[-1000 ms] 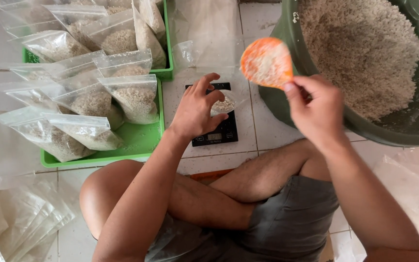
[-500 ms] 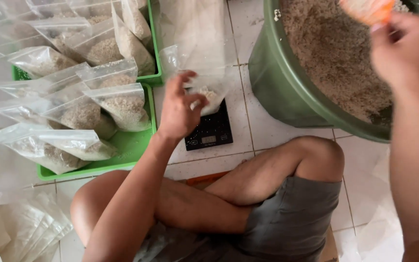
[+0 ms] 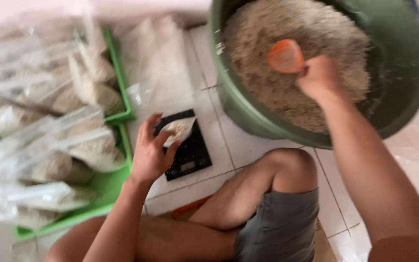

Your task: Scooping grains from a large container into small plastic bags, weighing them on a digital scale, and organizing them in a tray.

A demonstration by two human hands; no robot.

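At the far left a green tray (image 3: 122, 116) holds a heap of clear plastic bags (image 3: 49, 140), each part-filled with a pale, grainy stuff; the bags are blurred, so their count and how they are closed cannot be made out, and the tray runs off the left edge. Just right of the tray, on the white tiled floor (image 3: 229, 145), lies a black scale (image 3: 187, 150). On it sits a clear bag (image 3: 178, 128) with a little of the same grain at its bottom; its upper part rises as a blurred, see-through sheet that is hard to trace. The left hand (image 3: 151, 153) pinches this bag's lower edge, fingers curled on the plastic. Further right stands a big green tub (image 3: 248, 111), heaped with pale grain (image 3: 267, 73); its top rim is cut off by the frame. The right hand (image 3: 318, 77) is clamped on an orange scoop (image 3: 285, 56), which rests in the grain; the handle is hidden inside the fist.
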